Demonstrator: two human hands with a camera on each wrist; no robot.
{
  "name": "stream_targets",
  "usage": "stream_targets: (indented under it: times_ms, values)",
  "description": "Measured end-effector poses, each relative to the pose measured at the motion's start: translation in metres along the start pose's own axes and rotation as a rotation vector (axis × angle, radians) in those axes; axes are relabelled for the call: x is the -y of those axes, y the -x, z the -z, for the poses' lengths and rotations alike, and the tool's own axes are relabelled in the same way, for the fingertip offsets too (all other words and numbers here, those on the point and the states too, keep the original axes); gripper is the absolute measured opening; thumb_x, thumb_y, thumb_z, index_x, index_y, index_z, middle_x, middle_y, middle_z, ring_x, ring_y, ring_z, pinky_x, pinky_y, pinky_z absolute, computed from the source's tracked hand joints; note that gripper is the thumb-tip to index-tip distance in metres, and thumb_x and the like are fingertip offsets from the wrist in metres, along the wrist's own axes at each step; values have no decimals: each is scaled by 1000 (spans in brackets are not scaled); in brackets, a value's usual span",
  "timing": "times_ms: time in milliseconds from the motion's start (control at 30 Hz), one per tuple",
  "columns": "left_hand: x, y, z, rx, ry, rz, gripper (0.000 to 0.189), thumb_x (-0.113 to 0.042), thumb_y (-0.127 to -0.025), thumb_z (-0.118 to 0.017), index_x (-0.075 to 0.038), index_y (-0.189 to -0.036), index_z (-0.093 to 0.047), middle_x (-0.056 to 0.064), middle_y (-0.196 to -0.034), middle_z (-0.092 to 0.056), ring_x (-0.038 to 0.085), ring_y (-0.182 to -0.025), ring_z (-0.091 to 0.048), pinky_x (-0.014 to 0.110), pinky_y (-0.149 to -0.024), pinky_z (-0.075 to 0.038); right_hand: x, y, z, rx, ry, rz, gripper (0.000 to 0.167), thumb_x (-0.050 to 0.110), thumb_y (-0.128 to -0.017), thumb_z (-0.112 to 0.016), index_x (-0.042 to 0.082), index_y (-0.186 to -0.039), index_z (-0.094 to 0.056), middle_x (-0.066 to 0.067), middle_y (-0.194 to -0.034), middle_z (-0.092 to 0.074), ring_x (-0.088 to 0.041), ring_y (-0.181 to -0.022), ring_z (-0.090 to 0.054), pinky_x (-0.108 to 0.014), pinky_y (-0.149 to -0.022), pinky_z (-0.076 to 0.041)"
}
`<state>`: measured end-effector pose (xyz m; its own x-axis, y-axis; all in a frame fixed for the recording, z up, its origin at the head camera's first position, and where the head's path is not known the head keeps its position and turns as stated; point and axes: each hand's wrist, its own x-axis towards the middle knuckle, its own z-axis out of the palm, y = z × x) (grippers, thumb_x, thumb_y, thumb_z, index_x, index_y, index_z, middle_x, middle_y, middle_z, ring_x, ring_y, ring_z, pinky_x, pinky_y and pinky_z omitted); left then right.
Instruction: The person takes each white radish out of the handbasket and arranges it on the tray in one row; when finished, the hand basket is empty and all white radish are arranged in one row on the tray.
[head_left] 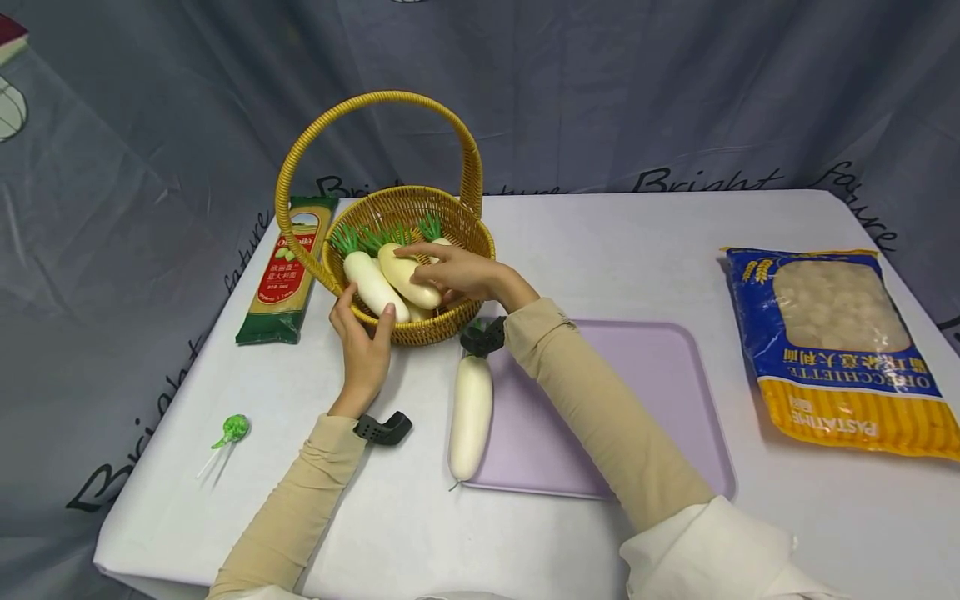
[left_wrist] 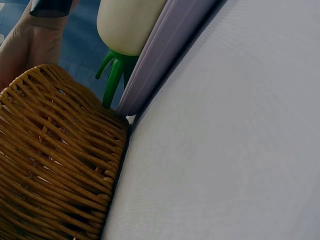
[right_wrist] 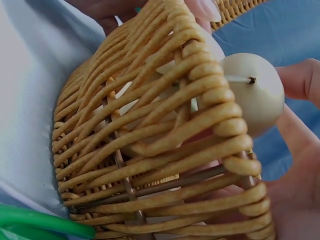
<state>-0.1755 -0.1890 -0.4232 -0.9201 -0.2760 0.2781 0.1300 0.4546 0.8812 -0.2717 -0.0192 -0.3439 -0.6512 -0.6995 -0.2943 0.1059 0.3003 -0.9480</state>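
Handling step, apparently: in the basket (head_left: 423, 334), far left, the right hand (head_left: 474, 273) grips a cream radish (head_left: 407, 277); the left hand (head_left: 363, 354) touches the near rim, grip indeterminable. Next move likely calls for steady control.

Basket (head_left: 431, 335): 1 | radish outside basket (head_left: 471, 421): 1 | radishes in basket (head_left: 375, 287): at least 3, exact total obscured | lilac tray (head_left: 652, 375): 1 | blue-and-yellow bag (head_left: 847, 354): 1 | green-and-red packet (head_left: 287, 275): 1 | green lollipop (head_left: 236, 428): 1 | hands (head_left: 364, 354): 2 | black wrist devices (head_left: 384, 429): 2
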Motion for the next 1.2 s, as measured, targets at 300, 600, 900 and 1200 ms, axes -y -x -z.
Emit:
stream_targets:
  times_ms: [300, 600, 900, 1200]
  values:
    - [0, 0, 0, 5, 14, -7, 61, -34, -90, -51, -17, -139, -19, 14, -139, -14, 26, -133, -18, 45, -110, -14, 0, 1, 3, 13, -33, 0, 46, 19, -92, -41, 34, -136, -36, -8, -114, -47, -10, -56, -39, -27, -57, -43]
    - [1, 0, -1, -1, 15, -13, 60, -33, -90, -51, -16, -138, -20, 14, -138, -15, 27, -133, -19, 44, -110, -15, -4, 3, 7, 32, -160, 26, 46, 21, -93, -43, 34, -136, -35, -9, -121, -45, -17, -70, -51, -34, -61, -39]
    - [0, -1, -3, 12, 19, -11, 60, -35, -90, -50, -18, -138, -20, 13, -138, -15, 27, -134, -18, 44, -110, -15, -9, 10, 13, 34, -359, 102, 48, 14, -93, -42, 31, -137, -32, -11, -123, -38, -23, -84, -54, -37, -64, -40]
    - [1, -1, -2, -1, 1, -14, 59, -34, -90, -50, -17, -138, -20, 14, -138, -15, 26, -134, -18, 45, -110, -14, -14, 27, 11, -15, -434, 191, 50, 10, -92, -45, 27, -137, -30, -12, -127, -39, -24, -87, -59, -35, -72, -47]
